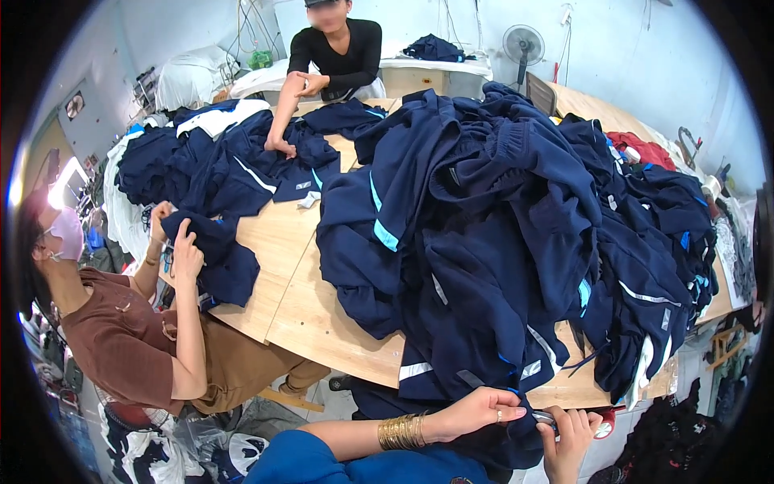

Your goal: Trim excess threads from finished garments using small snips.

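Observation:
At the table's near edge, my left hand (481, 410) pinches a piece of a navy garment (501, 442), with gold bangles at the wrist and a ring on a finger. Close beside it, my right hand (571, 440) is closed around small silvery thread snips (545, 417), mostly covered by the fingers. The snips' tip lies against the navy cloth. This garment hangs over the edge in front of my blue clothing. Just beyond my hands rises a big heap of navy garments (500, 210) with white and light-blue strips.
A co-worker in a brown top (121, 339) holds navy cloth at the left of the wooden table (278, 258). Across it, another person in black (343, 56) reaches toward more navy clothes (218, 157). Dark scissors (579, 343) lie near the heap. A fan (524, 44) stands behind.

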{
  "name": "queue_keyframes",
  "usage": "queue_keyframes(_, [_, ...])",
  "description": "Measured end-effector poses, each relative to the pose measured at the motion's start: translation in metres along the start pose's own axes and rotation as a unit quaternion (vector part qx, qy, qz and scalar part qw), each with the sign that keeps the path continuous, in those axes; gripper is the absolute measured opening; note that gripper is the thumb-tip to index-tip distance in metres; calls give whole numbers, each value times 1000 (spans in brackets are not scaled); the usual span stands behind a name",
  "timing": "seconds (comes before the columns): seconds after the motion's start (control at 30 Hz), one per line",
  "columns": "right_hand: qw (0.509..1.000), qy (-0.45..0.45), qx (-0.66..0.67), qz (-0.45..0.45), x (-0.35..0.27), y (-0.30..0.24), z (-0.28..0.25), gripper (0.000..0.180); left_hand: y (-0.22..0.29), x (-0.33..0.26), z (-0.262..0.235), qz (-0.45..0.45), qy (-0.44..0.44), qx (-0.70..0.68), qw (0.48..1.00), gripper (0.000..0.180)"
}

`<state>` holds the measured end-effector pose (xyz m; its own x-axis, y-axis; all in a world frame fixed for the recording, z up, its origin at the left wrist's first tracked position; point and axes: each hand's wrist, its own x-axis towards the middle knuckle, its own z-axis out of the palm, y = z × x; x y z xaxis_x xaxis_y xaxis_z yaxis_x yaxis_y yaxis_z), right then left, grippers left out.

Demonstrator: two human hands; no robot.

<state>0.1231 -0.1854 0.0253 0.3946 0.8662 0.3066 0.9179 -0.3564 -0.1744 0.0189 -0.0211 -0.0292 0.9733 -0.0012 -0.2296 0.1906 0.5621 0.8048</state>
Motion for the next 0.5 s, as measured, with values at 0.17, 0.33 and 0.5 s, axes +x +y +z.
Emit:
queue_keyframes(0.17, [1000, 7, -1, -1, -1, 0, 4, 24, -3, 0, -2, -6, 12, -6, 1000, 17])
queue_keyframes(0.33, [1000, 0, -11, 3, -2, -2, 0, 25, -3, 0, 0, -3, 4, -10, 1000, 17])
queue_keyframes(0.5, [1000, 8, 6, -1, -4, -1, 3, 25, -9, 0, -3, -4, 4, -7, 1000, 19])
